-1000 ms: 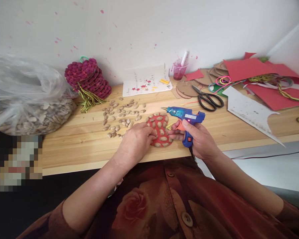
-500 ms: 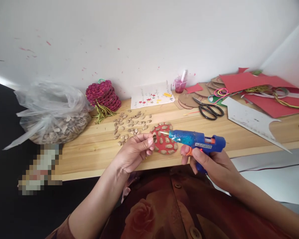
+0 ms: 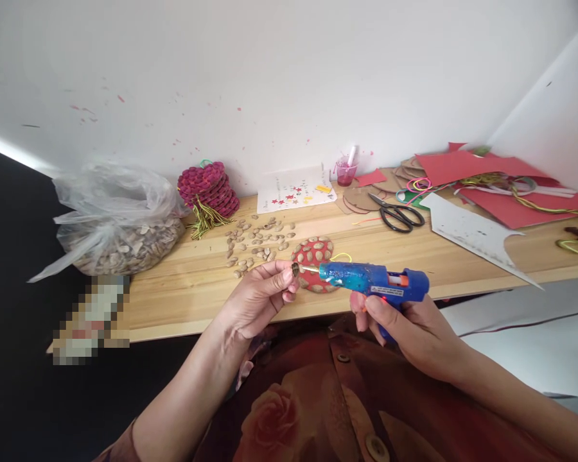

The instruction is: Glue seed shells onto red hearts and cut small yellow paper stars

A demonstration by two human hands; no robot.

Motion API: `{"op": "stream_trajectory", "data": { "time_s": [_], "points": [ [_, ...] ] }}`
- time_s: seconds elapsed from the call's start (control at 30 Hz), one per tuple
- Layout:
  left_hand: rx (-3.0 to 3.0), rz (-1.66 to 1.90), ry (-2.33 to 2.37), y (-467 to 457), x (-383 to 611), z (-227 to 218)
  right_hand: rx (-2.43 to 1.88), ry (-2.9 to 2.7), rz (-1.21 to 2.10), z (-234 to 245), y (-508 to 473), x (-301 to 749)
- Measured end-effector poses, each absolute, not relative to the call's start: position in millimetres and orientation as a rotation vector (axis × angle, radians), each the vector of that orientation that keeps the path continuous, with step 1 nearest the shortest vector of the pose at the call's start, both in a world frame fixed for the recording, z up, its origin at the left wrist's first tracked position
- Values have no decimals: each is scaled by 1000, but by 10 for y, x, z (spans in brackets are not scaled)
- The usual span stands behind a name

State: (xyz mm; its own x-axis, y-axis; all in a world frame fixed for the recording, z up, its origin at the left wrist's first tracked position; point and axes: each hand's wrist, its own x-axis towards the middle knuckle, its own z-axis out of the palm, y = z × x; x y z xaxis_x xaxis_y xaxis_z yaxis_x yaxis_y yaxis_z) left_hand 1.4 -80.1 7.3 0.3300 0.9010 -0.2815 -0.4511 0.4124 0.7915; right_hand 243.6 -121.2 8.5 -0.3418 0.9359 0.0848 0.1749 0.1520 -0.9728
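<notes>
Head view, glue gun (image 3: 351,277) overlapping table edge (image 3: 173,325), scissors (image 3: 386,207) well apart

Desk (image 3: 197,289): pale wood, grain running lengthwise, back edge along the white wall. Left end: clear plastic bag (image 3: 125,250), knotted, shells inside. Beside it, against the wall, a purple bundle (image 3: 214,192), greenish tassel hanging in front. Mid-desk: loose peanuts (image 3: 270,240), loosely scattered; just right of them, a red disc (image 3: 313,279) bearing rows of peanuts. Behind, a white paper (image 3: 270,186) with small stars; near it a plastic cup (image 3: 347,174). Rightward: cardboard pieces (image 3: 359,197), black-handled scissors (image 3: 385,207), jagged white board (image 3: 472,234), heaped red sheets (image 3: 486,168).
</notes>
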Motion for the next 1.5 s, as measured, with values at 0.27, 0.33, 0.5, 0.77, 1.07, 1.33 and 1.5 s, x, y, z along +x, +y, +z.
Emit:
{"op": "stream_trajectory", "data": {
  "time_s": [0.27,0.33,0.5,0.77,1.07,1.33,1.5],
  "points": [
    [677,971,809,-856,-2,89,-1031,-1443,1433,103,-1211,2380],
    [682,951,838,-885,30,84,-1015,-1318,1508,92,-1167,2339],
    [711,893,888,-963,136,31,-1034,-1215,1586,79,-1054,2225],
    [752,911,908,-980,178,27,-1016,-1257,1597,60,-1065,2188],
    [979,1109,1112,-799,-77,-67,-1123,-1017,1553,-105,-1000,2264],
    [1289,1085,1328,-470,-104,-276,-1284,-861,1584,-200,-948,2349],
    [1384,952,1358,-519,-45,-255,-1319,-844,1574,-209,-883,2387]
  ]
}}
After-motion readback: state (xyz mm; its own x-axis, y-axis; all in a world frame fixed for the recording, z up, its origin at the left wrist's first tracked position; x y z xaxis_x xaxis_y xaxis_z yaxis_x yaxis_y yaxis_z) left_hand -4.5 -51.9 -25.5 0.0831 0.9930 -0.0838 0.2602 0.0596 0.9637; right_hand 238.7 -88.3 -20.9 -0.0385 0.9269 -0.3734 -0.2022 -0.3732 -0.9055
